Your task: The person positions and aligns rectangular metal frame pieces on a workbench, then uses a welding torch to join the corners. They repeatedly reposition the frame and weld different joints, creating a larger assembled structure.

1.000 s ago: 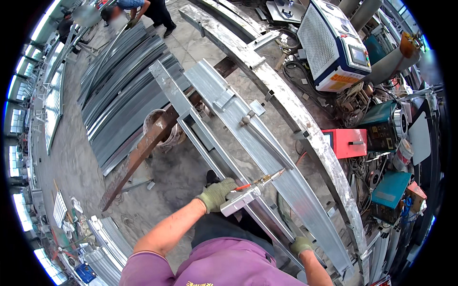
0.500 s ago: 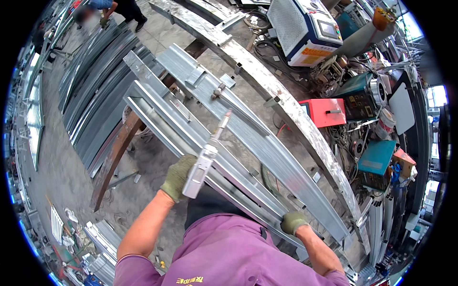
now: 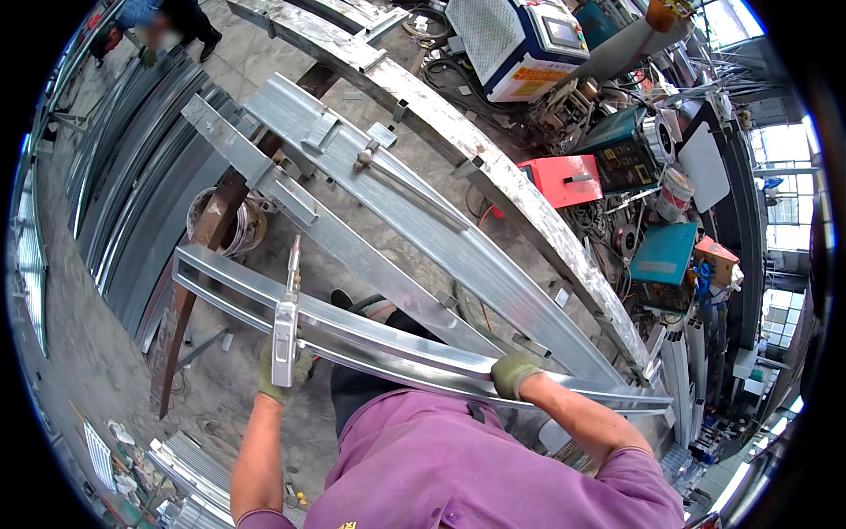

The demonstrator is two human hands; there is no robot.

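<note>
My left hand [image 3: 295, 368], in a green work glove, is closed beneath a silver handheld welding gun [image 3: 285, 331]. The gun's slim copper-coloured nozzle points away from me and lies across a long galvanized steel channel [image 3: 397, 339]; whether that hand also touches the channel is hidden. Farther along, my gloved right hand [image 3: 515, 375] grips the same channel, fingers wrapped over its far edge. The channel slants across my front, its open side showing toward its left end. Beyond it rest a narrower steel bar [image 3: 379, 264] and a wide steel profile [image 3: 397, 207].
A rusty support beam [image 3: 181, 339] passes under the channel's left end, with a bucket [image 3: 251, 225] behind. Farther off run a long whitish beam [image 3: 467, 132] and a white-blue machine [image 3: 520, 48]. A red box [image 3: 564, 179] and stacked metal profiles [image 3: 145, 185] flank the area.
The channel has come away from the bar beyond it and swung nearer my body, its left end shifting left and down. The welding gun moved left with my left hand. The view shifted.
</note>
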